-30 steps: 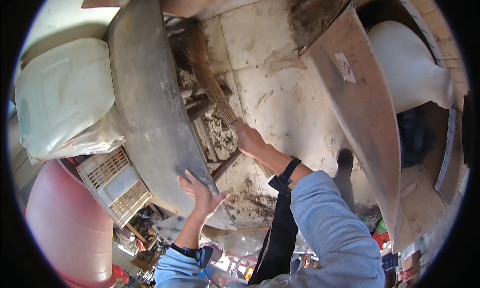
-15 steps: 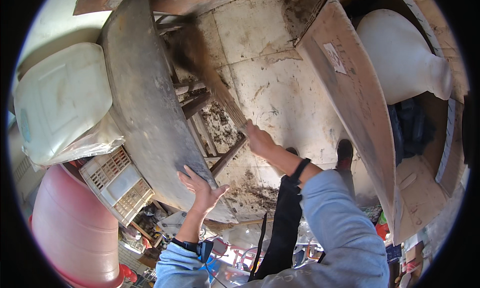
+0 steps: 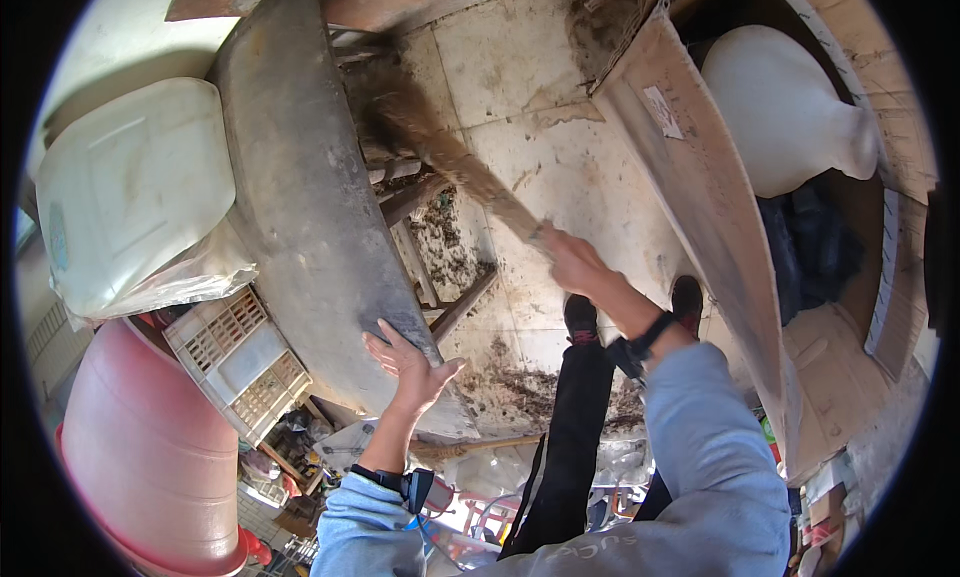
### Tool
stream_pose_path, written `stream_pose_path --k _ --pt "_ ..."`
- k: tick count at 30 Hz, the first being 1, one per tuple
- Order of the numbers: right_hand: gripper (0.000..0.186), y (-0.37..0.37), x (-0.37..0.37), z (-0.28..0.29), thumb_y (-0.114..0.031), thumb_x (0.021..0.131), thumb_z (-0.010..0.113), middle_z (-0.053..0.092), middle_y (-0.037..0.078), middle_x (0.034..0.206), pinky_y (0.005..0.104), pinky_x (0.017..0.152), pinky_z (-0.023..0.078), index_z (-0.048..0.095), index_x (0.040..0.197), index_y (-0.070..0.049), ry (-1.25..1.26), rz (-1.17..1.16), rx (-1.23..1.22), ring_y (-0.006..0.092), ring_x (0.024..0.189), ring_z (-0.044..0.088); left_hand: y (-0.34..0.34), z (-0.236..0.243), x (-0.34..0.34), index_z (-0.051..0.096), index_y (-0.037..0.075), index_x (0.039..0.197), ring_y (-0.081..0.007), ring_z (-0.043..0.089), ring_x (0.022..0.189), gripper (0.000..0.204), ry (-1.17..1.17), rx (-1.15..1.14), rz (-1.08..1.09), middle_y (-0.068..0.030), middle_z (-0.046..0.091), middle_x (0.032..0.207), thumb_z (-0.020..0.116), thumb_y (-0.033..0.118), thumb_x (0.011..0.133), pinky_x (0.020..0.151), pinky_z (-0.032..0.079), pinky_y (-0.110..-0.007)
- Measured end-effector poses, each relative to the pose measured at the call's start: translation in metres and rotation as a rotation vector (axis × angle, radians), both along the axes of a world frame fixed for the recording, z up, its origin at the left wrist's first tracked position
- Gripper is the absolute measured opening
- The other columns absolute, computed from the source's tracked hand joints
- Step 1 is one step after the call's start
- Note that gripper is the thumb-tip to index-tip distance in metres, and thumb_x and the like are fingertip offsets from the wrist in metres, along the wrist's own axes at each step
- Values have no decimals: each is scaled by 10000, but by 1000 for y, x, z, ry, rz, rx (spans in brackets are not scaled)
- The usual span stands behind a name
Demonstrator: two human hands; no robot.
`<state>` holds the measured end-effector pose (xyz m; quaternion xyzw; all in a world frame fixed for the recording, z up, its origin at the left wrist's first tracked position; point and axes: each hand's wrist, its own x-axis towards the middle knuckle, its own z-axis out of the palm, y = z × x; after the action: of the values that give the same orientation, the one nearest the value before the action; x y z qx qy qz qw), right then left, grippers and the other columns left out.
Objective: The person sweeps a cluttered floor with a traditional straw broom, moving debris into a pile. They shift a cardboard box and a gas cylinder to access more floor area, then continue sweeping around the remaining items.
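My right hand (image 3: 580, 265) is wrapped round the handle end of a brown broom (image 3: 482, 185), smeared by motion. Its bristle end reaches under the edge of a worn grey table (image 3: 295, 167), beside the wooden legs and crossbars (image 3: 465, 302). On the near end of the tabletop, my left hand (image 3: 405, 369) rests with its fingers spread and thumb out, holding nothing. Dark loose dirt (image 3: 438, 235) lies on the pale tiled floor (image 3: 540, 177) between the table legs. More dirt is scattered nearer to my feet.
A tall cardboard box (image 3: 690, 187) stands at the right, with a large white jug (image 3: 785, 112) and dark cloth behind its wall. Left of the table are a pale plastic container (image 3: 140, 192), a plastic crate (image 3: 240, 362) and a big pink barrel (image 3: 150, 457). My shoes (image 3: 582, 319) stand on the tiles.
My right hand has moved right with the broom, which now lies at a flatter slant. My left hand stays on the tabletop. The view has shifted slightly.
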<state>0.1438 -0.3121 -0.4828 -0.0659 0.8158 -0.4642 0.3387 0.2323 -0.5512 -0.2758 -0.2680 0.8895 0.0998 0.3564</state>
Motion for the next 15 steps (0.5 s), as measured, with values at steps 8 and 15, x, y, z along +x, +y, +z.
stream_pose_path --k 8,15 --pt "604 94 31 82 16 762 479 576 296 1008 501 699 485 320 1344 30 7 220 253 447 832 603 2 2 -1 -277 -12 1372 -577 -242 1277 1404 -6 24 42 -433 -310 1334 825 453 637 1003 -42 -688" --pt "650 165 62 191 18 726 513 542 322 1128 497 851 448 327 1349 40 -145 7 233 464 1007 548 8 7 -7 -276 14 1384 -578 -278 1264 1388 -24 38 106 -413 -338 1337 826 421 644 980 10 -727"
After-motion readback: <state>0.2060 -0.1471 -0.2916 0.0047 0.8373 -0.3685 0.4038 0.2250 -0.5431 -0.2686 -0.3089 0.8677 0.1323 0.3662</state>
